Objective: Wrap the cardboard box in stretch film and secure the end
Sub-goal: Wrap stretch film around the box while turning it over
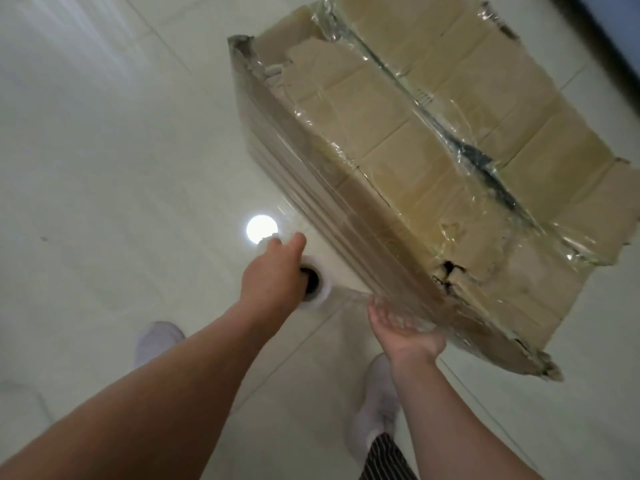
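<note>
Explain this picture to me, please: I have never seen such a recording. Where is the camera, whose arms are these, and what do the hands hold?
There is no machine here. A person wears one camera on the head, so you look down along their own two arms. The left hand grips the top end of a roll of stretch film, held upright. The right hand is open and touches the film near the closest corner of the box. The box stands on a pale tiled floor and already has film around its side. The bright spot is a lamp's reflection. The feet, in white, show below.
</note>
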